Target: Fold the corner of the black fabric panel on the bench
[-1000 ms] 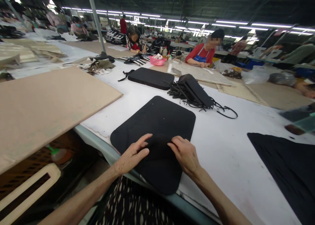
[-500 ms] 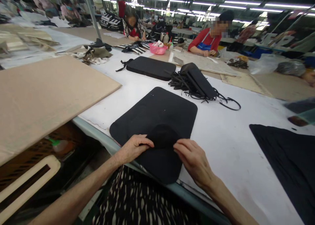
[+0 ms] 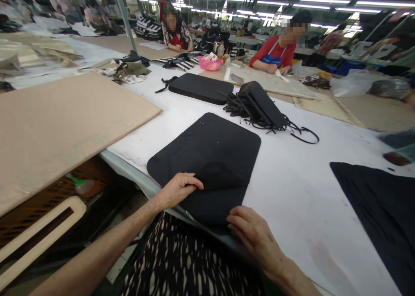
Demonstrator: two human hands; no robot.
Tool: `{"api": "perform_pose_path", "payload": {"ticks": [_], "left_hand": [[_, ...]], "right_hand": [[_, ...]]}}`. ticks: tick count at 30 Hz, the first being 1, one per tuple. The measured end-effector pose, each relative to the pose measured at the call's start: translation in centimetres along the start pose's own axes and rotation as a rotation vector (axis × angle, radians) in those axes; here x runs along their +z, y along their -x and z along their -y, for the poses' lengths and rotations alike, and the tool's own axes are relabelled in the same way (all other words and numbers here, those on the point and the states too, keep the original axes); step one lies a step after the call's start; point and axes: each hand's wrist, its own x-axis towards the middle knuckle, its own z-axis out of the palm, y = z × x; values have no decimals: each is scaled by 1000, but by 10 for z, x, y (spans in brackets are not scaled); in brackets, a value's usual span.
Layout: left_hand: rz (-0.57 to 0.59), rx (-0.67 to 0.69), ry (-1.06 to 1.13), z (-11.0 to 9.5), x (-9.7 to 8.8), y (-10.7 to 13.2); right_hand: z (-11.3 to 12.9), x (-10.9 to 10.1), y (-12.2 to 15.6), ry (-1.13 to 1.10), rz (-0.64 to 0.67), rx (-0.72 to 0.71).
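Observation:
A black rounded fabric panel [image 3: 210,153] lies on the white table top [image 3: 292,192], its near end hanging over the table's front edge. My left hand [image 3: 177,190] rests on the panel's near left part with its fingers curled, pinching a raised fold of the top layer. My right hand [image 3: 251,233] sits at the panel's near right corner by the table edge, fingers bent onto the fabric's edge.
A tan board [image 3: 65,123] covers the table to the left. Behind the panel lie a black padded case [image 3: 201,88] and a bundle of black straps [image 3: 259,110]. Dark fabric [image 3: 382,214] lies at the right. Other people work at the far tables, near a pink bowl [image 3: 210,63].
My right hand slid back toward me from the panel's middle to its near corner. My left hand's fingers curled from flat into a pinch, and a fold rose in the fabric.

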Motion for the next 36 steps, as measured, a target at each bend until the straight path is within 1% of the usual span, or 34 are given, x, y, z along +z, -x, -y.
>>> {"api": "perform_pose_path", "payload": {"ticks": [2,4,9,12,14,16,19,21,23,25,27,29,36], "left_hand": [[-2,-4,-10,1,0,0],[-6,-5,-25,2,1,0],[7,4,-48,-2,1,-1],[-6,7,-48,-6,0,-1],[-13,7,-41,-7,-1,-1],[-9,8,-30,-6,-1,-1],[0,7,-27,-4,0,-1],[-4,7,-32,-4,0,-2],[-13,10,-33,-4,0,-2],[-23,5,-40,-5,0,-2],[-23,-4,-45,-5,0,-3],[-16,-7,-44,-4,1,-3],[-13,-32,-46,-1,2,-2]], "right_hand": [[-1,-3,-6,-154,19,115],[-2,-5,-12,-261,34,223],[-6,-9,-30,-360,130,408],[-8,-13,-36,-394,211,461],[-8,-15,-37,-433,238,436],[-10,-17,-36,-454,226,385],[-12,-18,-33,-398,199,320],[-13,-18,-31,-313,152,265],[-14,-17,-30,-166,93,205],[-16,-16,-30,-37,89,163],[-20,-15,-31,-24,142,155],[-24,-14,-32,-75,172,168],[-33,-4,-37,-72,137,185]]}}
